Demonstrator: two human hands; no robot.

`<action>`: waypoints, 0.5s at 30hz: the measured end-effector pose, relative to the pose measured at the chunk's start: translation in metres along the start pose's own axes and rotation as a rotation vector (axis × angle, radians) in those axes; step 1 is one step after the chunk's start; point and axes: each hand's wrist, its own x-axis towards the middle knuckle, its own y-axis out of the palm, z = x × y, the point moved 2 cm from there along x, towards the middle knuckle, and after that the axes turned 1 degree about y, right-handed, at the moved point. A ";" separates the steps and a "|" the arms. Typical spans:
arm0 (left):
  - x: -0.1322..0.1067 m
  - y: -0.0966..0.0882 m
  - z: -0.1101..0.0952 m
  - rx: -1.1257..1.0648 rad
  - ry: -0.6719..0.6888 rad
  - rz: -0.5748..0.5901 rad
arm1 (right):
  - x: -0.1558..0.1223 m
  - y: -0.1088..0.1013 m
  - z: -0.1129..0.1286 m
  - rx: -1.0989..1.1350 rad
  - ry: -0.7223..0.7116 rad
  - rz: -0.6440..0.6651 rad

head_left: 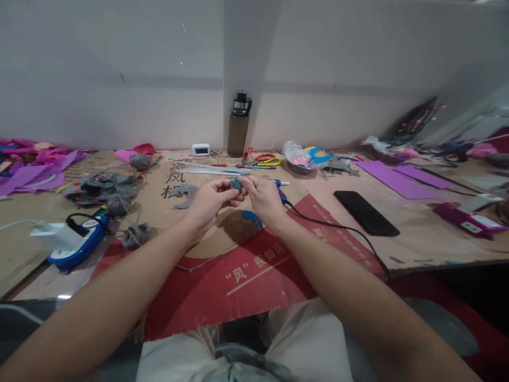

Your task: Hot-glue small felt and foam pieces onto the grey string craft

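At 9 o'clock from the hands lie a heap of purple scraps [27, 164], then three balls of grey yarn [118, 204] around a pile of grey felt [101, 184], with one blue-and-white device [79, 243] nearer the table's edge. At the centre, above the red-and-brown cardboard [254, 276], the left hand [209, 201] and the right hand [264, 199] meet fingertip to fingertip. Each pinches one end of a single small piece [236, 184], grey and teal, between thumb and forefinger, the other fingers loosely curled. Its long axis runs from 9 to 3 o'clock; which end leads is too small to tell. One blue glue gun [252, 216] lies just below the hands, one bottle [239, 124] stands at 12 o'clock, and at 3 o'clock lie one black phone [366, 212] and two purple sheets [393, 180].
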 end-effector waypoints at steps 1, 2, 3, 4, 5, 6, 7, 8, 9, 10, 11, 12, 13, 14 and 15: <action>-0.001 0.001 -0.001 0.012 0.003 0.007 | 0.000 0.000 0.001 -0.016 -0.002 -0.002; -0.001 0.002 -0.002 0.017 0.007 0.013 | -0.001 -0.001 0.001 -0.032 -0.008 -0.001; -0.002 0.003 -0.003 0.015 0.010 0.018 | -0.001 -0.001 0.002 -0.044 -0.018 0.002; -0.002 0.003 -0.004 0.009 0.010 0.021 | -0.001 -0.001 0.002 -0.054 -0.032 0.004; -0.003 0.004 -0.006 0.001 0.008 0.022 | -0.002 -0.001 0.003 -0.056 -0.046 0.004; -0.003 0.004 -0.007 -0.004 0.003 0.019 | -0.002 -0.001 0.003 -0.052 -0.056 0.005; -0.003 0.004 -0.007 -0.001 -0.004 0.013 | -0.002 0.000 0.004 -0.042 -0.063 0.009; -0.003 0.004 -0.008 0.011 -0.010 0.003 | -0.002 0.000 0.004 -0.025 -0.066 0.016; -0.003 0.004 -0.008 0.031 -0.013 -0.006 | -0.002 0.001 0.004 -0.004 -0.065 0.025; -0.003 0.003 -0.008 0.053 -0.013 -0.017 | -0.001 0.002 0.004 0.020 -0.059 0.035; -0.002 0.003 -0.007 0.071 -0.010 -0.026 | -0.001 0.003 0.004 0.045 -0.049 0.046; -0.002 0.002 -0.007 0.086 -0.007 -0.033 | -0.001 0.004 0.003 0.072 -0.035 0.054; -0.002 0.001 -0.006 0.096 -0.001 -0.038 | -0.001 0.005 0.002 0.101 -0.022 0.061; -0.001 0.001 -0.006 0.101 0.007 -0.043 | -0.001 0.005 0.002 0.129 -0.010 0.069; -0.001 0.000 -0.006 0.103 0.015 -0.049 | 0.000 0.006 0.001 0.155 -0.002 0.078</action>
